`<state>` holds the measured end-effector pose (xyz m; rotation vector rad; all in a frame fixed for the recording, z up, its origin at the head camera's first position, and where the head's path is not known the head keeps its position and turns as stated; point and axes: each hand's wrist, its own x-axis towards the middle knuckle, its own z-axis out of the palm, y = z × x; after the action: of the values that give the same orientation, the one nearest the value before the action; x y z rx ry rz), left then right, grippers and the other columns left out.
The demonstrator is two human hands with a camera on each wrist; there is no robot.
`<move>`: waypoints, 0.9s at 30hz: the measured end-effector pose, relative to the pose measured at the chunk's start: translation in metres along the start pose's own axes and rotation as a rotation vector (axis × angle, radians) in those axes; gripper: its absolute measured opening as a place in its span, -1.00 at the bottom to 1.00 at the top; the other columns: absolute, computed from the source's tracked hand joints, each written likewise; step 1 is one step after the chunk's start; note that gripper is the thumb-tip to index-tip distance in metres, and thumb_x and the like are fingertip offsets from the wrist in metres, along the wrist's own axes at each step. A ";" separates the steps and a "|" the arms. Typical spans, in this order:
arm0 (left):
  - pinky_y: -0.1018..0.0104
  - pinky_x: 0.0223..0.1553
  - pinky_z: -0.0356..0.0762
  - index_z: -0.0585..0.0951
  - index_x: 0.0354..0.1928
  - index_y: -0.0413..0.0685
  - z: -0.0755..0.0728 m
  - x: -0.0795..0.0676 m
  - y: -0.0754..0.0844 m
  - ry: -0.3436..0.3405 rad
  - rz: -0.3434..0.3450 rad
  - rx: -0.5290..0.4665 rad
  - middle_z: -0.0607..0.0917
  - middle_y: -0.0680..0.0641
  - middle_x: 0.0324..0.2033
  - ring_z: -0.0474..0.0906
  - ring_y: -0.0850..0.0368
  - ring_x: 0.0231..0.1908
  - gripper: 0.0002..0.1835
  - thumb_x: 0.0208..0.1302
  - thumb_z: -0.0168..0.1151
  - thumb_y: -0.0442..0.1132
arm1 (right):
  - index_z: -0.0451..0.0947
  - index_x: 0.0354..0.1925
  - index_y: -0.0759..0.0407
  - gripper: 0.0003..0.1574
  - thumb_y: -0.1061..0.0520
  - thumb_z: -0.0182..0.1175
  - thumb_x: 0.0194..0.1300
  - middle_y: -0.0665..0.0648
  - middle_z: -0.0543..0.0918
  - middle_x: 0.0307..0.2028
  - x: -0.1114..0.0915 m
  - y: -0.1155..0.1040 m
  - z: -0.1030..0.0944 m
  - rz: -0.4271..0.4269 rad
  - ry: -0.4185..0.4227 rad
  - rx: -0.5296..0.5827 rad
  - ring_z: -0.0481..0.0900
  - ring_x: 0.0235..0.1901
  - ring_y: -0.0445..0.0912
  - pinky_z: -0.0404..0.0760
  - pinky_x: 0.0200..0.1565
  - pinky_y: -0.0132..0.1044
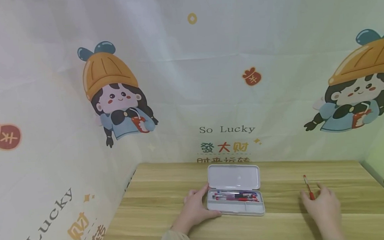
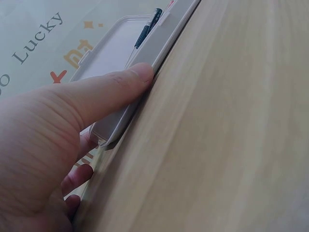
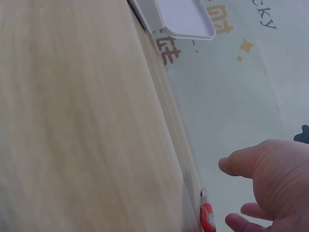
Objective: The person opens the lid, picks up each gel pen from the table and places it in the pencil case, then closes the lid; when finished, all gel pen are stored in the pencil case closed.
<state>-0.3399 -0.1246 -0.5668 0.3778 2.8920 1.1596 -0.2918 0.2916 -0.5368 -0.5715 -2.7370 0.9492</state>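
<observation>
A white pencil case [image 1: 230,211] lies on the wooden table with its lid [image 1: 233,177] raised at the back. Several pens [image 1: 236,196] with blue, dark and red parts lie in its long compartment. My left hand [image 1: 194,209] holds the left end of the case, thumb along the front wall and fingers toward the hinge side. Well to the right, a red pen [image 1: 308,187] rests on the table. Over its near end is my right hand [image 1: 323,204], thumb and fingers spread apart on either side. In the right wrist view, the thumb stands clear of the pen [image 3: 207,216].
The wooden table [image 1: 284,228] reaches back to a pale printed cloth [image 1: 177,99] with cartoon figures and lettering. The cloth also hangs along the left and right sides. A small divider sets off a compartment at the right front of the case.
</observation>
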 end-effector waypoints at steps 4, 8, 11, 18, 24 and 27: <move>-0.18 0.27 0.47 0.36 0.70 0.09 -0.001 0.000 0.001 -0.004 -0.002 -0.004 0.59 -0.27 0.39 0.36 -0.20 0.31 0.33 -0.16 0.82 0.22 | 0.12 0.55 0.66 0.12 -0.20 0.21 0.54 0.80 0.32 0.38 0.000 0.004 -0.001 0.022 -0.010 -0.032 0.27 0.38 0.70 0.34 0.44 0.55; -0.18 0.27 0.47 0.36 0.69 0.08 0.000 0.001 0.000 -0.003 0.000 0.002 0.59 -0.27 0.38 0.37 -0.20 0.31 0.33 -0.17 0.82 0.23 | 0.18 0.52 0.65 0.10 -0.20 0.24 0.52 0.81 0.36 0.34 0.001 0.009 0.000 0.041 -0.008 -0.062 0.33 0.34 0.70 0.42 0.36 0.53; -0.22 0.28 0.48 0.36 0.69 0.07 0.000 0.001 0.000 -0.002 0.003 0.004 0.57 -0.30 0.39 0.37 -0.23 0.32 0.33 -0.17 0.82 0.23 | 0.21 0.49 0.64 0.07 -0.22 0.22 0.52 0.80 0.40 0.32 0.002 0.012 -0.001 0.043 -0.027 -0.090 0.36 0.31 0.69 0.46 0.31 0.52; -0.25 0.28 0.51 0.36 0.69 0.10 0.000 0.001 0.000 -0.005 -0.006 -0.009 0.53 -0.34 0.39 0.36 -0.27 0.31 0.32 -0.17 0.82 0.21 | 0.32 0.44 0.63 0.00 -0.21 0.21 0.52 0.72 0.49 0.33 0.005 0.018 -0.003 0.014 -0.069 -0.137 0.47 0.23 0.68 0.61 0.15 0.43; -0.26 0.31 0.50 0.36 0.70 0.10 0.000 0.002 -0.001 -0.006 -0.003 -0.003 0.55 -0.30 0.41 0.36 -0.27 0.34 0.33 -0.16 0.82 0.23 | 0.46 0.37 0.53 -0.15 -0.16 0.21 0.51 0.62 0.60 0.29 0.004 0.019 -0.003 0.019 -0.060 -0.106 0.60 0.08 0.60 0.67 -0.32 0.00; -0.26 0.31 0.49 0.37 0.69 0.08 0.000 0.002 0.000 -0.004 0.006 0.006 0.57 -0.29 0.41 0.37 -0.26 0.34 0.33 -0.16 0.81 0.24 | 0.51 0.34 0.50 -0.22 -0.14 0.20 0.52 0.58 0.67 0.22 0.002 0.019 -0.004 0.017 -0.049 -0.094 0.65 0.01 0.55 0.54 -0.43 -0.16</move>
<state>-0.3417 -0.1243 -0.5670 0.3887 2.8931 1.1499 -0.2874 0.3082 -0.5454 -0.5955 -2.8376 0.8527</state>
